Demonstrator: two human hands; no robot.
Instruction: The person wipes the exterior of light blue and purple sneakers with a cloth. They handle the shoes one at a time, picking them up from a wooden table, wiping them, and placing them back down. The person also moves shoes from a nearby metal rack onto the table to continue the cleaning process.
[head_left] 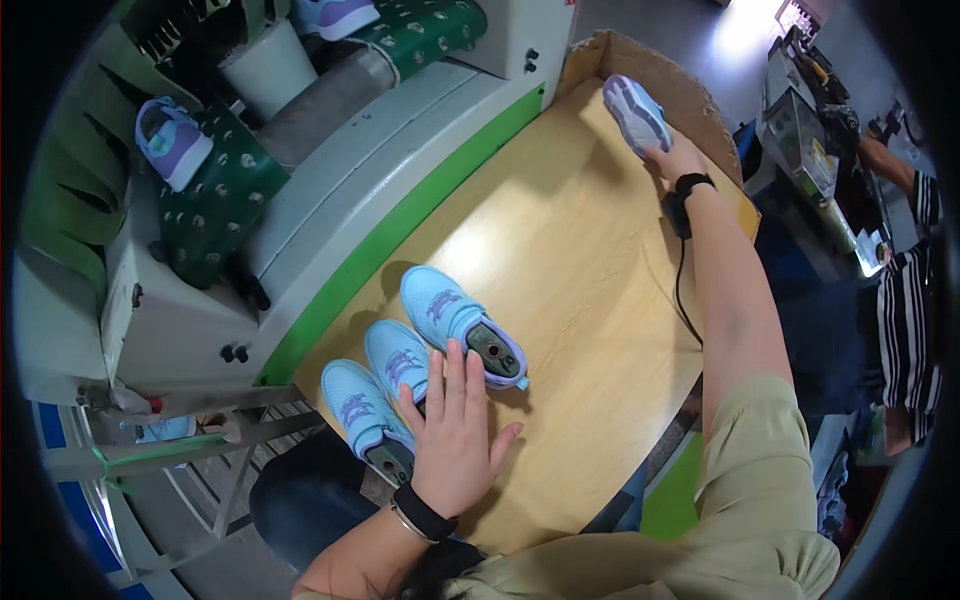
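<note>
Three light-blue sneakers with purple straps lie side by side on the wooden table (560, 290): the right one (437, 300), the middle one (393, 350) and the left one (352, 400). Dark insoles show in the left and right ones. My left hand (455, 445) is spread palm down over the heel of the middle sneaker, its fingertips beside the right one. At the table's far right corner, my right hand (680, 160) grips one end of another sneaker (632, 108), tipped so its pale sole shows. Some of that hand's fingers are hidden.
A cardboard barrier (690, 85) borders the far corner. Along the left runs a machine with a green edge strip (400, 235); a blue-purple sneaker (172, 142) sits by its patterned green belt (225, 190). At right, a person in striped clothing (905, 310) stands near a bench.
</note>
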